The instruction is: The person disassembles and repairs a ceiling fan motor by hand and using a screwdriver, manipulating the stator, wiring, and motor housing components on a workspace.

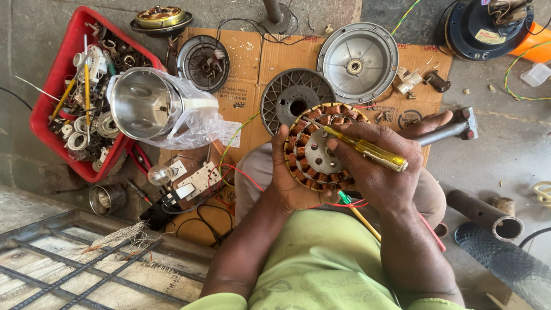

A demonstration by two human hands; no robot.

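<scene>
My left hand (287, 183) cups a round motor stator (321, 146) with copper windings and a grey metal centre, held over my lap. My right hand (379, 166) grips a screwdriver with a clear yellow handle (376, 154); its shaft lies across the stator toward the upper left. Red wires (247, 175) and a green wire trail from the stator. Another screwdriver with a green and yellow handle (356, 209) lies under my hands.
Flattened cardboard (252, 57) carries a slotted metal cover (295, 97), a round grey housing (359, 60) and a dark motor part (202, 62). A steel jar in plastic (146, 103) leans on a red tray of parts (51, 120). Pipes (482, 212) lie right.
</scene>
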